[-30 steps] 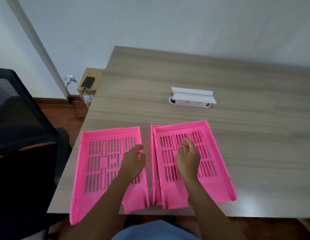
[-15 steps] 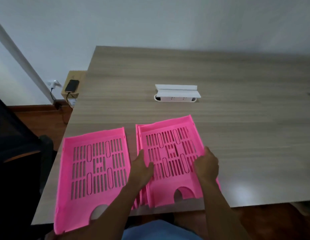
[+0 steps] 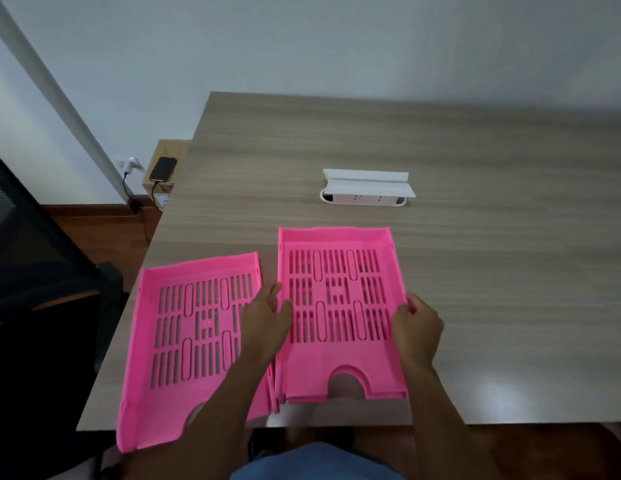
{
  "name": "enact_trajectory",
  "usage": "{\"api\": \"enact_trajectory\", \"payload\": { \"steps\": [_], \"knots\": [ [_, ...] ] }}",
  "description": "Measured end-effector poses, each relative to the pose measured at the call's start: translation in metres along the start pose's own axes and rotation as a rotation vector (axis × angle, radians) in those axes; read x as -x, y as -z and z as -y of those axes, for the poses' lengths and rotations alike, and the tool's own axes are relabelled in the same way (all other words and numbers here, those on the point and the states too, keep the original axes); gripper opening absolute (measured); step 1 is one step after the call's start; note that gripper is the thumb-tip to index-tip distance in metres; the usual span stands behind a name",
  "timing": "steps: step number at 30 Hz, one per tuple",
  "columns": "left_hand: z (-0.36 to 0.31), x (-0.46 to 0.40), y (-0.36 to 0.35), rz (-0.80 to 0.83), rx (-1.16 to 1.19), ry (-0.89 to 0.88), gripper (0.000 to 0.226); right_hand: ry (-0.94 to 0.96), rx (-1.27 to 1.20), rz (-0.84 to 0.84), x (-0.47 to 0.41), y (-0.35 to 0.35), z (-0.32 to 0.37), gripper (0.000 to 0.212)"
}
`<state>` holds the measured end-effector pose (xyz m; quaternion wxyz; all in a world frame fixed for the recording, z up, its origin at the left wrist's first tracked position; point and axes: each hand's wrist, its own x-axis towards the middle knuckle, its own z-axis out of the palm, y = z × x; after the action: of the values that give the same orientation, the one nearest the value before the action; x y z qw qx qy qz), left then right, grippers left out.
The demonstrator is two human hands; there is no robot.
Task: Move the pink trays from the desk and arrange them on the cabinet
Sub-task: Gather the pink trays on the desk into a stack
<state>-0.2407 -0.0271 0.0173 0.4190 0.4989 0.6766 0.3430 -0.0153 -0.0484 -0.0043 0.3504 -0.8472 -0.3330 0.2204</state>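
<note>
Lower centre of frame: both hands moved out to the right tray point(image 3: 340, 306) side walls, left hand point(image 3: 267, 323) and right hand point(image 3: 418, 327) each grasping one; lift off tabletop point(image 3: 475, 271) looks imminent.

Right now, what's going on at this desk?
A person has both hands on the right pink tray, left hand at its left wall, right hand gripping its right wall. It appears to sit on more trays beneath it. The left pink tray lies untouched, overhanging the desk edge. No cabinet is in view.
</note>
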Motion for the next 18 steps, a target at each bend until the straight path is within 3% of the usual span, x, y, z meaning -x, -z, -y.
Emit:
{"api": "enact_trajectory", "payload": {
  "steps": [18],
  "knots": [
    [0.014, 0.003, -0.004, 0.079, -0.101, 0.065, 0.044, 0.000, -0.025, 0.033, 0.005, 0.005, -0.007, 0.030]
  ]
}}
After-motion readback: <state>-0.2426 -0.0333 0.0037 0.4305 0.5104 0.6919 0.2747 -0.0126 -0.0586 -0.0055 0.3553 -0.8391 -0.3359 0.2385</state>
